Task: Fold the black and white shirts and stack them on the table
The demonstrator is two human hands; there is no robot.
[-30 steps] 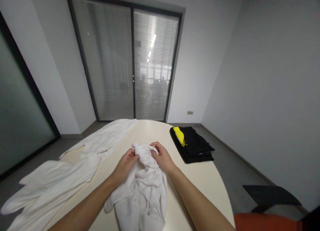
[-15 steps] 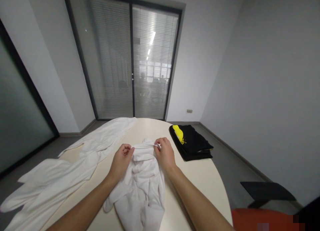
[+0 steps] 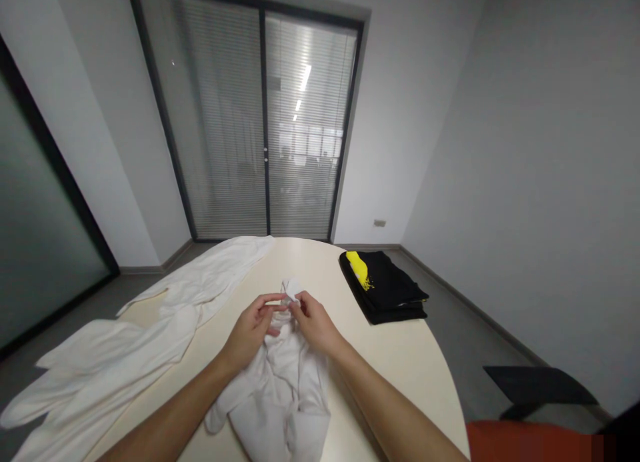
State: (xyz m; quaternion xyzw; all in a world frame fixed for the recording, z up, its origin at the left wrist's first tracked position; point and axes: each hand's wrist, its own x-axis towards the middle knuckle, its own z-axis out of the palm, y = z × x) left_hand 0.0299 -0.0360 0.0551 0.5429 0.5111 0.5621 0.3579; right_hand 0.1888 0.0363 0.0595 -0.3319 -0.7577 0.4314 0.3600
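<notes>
A white garment (image 3: pixel 283 395) lies bunched up on the table in front of me, its far end gathered between my two hands. My right hand (image 3: pixel 314 321) pinches this gathered edge between thumb and fingertips. From the other side, my left hand (image 3: pixel 254 325) has its forefinger and a second finger reaching across the same edge, with the thumb lower down against the cloth. The left fingertips and the right ones nearly meet. Small folds of cloth stick up just beyond them. What kind of garment it is I cannot tell.
Another white garment (image 3: pixel 165 339) is spread along the left side of the round table (image 3: pixel 400 382) and hangs over its edge. Folded black clothing with a yellow print (image 3: pixel 390 285) sits at the right rim. A red and black chair (image 3: pixel 535 439) stands at the lower right.
Both hands have come together, from holding the garment's edge stretched apart to bunching it between them. The left fingers have straightened. The other clothes have stayed put.
</notes>
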